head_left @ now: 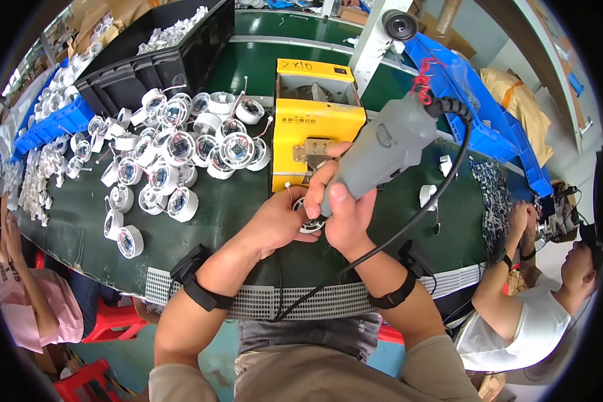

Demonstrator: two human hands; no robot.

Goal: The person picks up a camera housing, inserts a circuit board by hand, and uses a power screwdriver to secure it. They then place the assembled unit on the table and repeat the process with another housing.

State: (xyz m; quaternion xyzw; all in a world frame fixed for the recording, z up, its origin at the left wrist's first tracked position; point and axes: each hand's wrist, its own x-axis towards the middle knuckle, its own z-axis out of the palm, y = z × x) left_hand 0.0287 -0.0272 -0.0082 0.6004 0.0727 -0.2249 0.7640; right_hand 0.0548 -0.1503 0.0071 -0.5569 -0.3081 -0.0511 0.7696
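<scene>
My right hand (348, 213) is wrapped round a grey electric screwdriver (387, 142), tilted with its lower end over a white round housing (311, 226). A black cable and a red wire tie show at the upper end. My left hand (275, 222) grips that housing against the green work table, its fingers partly hidden. The tool's tip is hidden by my fingers, so contact cannot be made out. Just beyond my hands stands a yellow screw feeder (318, 130). To the left lie many white round housings (181, 149) with small circuit boards inside.
A black crate (161, 63) of white parts stands far left, beside a blue bin (57, 124). Right are a blue tray (476, 114), heaped small wired parts (489, 201) and two loose white pieces (429, 195). The screwdriver's cable crosses my right forearm. People sit on both sides.
</scene>
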